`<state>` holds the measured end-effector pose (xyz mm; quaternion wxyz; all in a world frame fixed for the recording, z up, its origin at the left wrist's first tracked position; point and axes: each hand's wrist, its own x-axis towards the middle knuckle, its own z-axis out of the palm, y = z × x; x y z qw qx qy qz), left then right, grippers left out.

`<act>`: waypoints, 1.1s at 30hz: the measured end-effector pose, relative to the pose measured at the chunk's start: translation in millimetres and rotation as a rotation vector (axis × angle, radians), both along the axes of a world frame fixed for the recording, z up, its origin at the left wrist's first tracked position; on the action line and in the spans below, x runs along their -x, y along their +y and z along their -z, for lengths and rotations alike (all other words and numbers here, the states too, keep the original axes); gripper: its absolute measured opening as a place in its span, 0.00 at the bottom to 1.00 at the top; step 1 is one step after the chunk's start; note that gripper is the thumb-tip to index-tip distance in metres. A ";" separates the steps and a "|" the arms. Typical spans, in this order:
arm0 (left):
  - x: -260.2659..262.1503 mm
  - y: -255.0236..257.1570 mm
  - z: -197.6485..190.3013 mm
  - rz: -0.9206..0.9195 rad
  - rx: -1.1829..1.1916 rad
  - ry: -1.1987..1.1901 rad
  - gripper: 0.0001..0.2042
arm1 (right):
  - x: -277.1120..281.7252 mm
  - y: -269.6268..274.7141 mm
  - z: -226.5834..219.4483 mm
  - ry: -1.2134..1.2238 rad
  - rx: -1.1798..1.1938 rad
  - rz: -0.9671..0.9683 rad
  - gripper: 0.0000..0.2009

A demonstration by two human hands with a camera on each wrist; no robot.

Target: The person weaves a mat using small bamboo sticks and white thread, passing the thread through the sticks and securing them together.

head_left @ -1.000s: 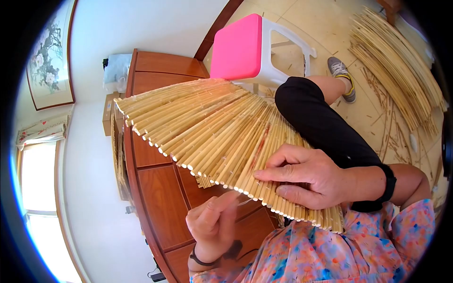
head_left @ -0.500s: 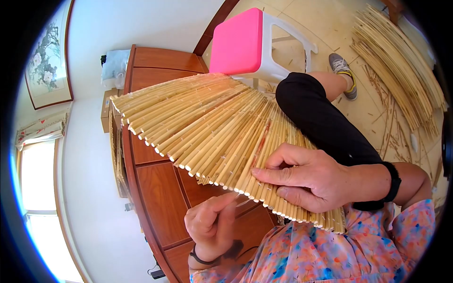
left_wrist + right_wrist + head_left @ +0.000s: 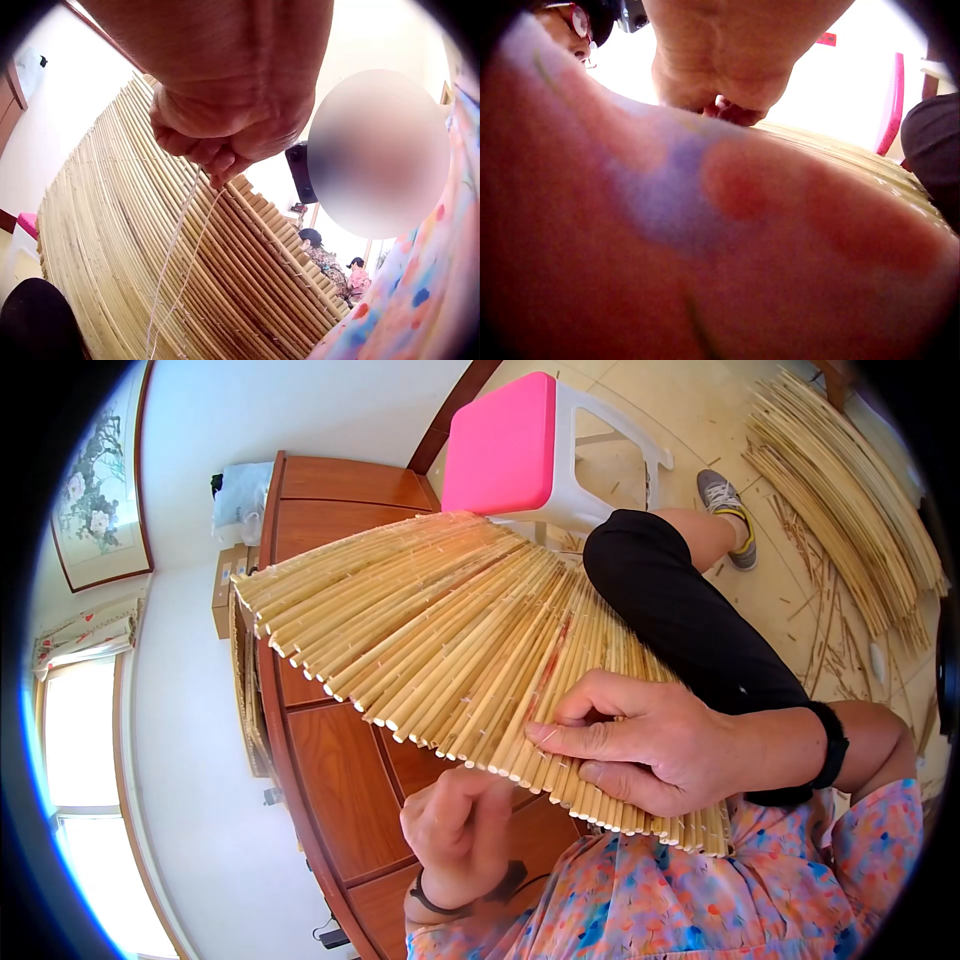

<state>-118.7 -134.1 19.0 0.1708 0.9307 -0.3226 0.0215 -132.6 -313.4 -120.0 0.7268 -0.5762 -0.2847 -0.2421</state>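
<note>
A fan-shaped mat of thin stalks (image 3: 430,620), stitched with pale thread, spreads across the lap and reaches up to the left. On its near part lies my right hand (image 3: 660,745), thumb and bent forefinger pinching at the stalks by the cut ends. My left hand (image 3: 458,825), slightly blurred, is just below that edge. In the left wrist view its fingers (image 3: 217,161) are curled over a thread, whose strands (image 3: 173,240) hang down across the mat. The right wrist view is mostly filled by a patterned sleeve (image 3: 727,195).
Behind the mat stands a brown wooden cabinet (image 3: 345,800). A white stool with a pink seat (image 3: 500,445) is beyond its far end. Long stalks (image 3: 840,500) are heaped on the tiled floor at right, with broken pieces nearby. A knee in black trousers (image 3: 690,620) borders the mat.
The mat has shifted slightly up and left in the head view. My left hand has moved a little rightward beneath the edge; my right hand keeps nearly the same place.
</note>
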 end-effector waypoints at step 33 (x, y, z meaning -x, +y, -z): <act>-3.6 -16.1 -3.1 0.016 0.074 -0.026 0.05 | -1.3 -9.8 -9.5 -0.036 0.130 0.007 0.23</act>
